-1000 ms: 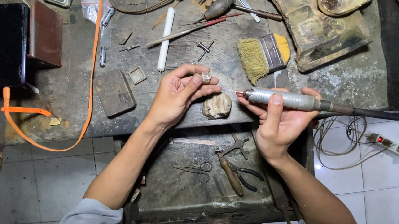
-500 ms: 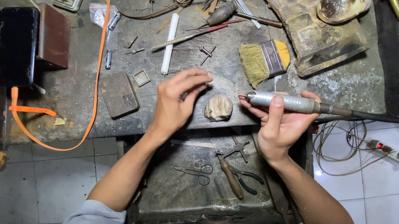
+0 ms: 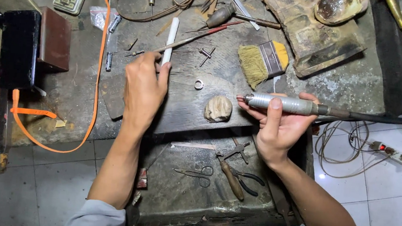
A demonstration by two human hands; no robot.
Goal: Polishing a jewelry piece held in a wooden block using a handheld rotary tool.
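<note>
Steel rotary handpiece gripped lengthwise in the right hand, thumb pressed on its barrel, tip pointing toward the left hand. Left fingers loosely curled, touching the lower end of a white rod; small ring lies just right of them, beige lump between both hands.

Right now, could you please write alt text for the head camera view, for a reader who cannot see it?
Seen from above, a person's right hand holds a metal rotary handpiece level over a cluttered workbench, while the left hand reaches toward a white stick. A small ring, a pale lump and a paintbrush lie between them.
</note>
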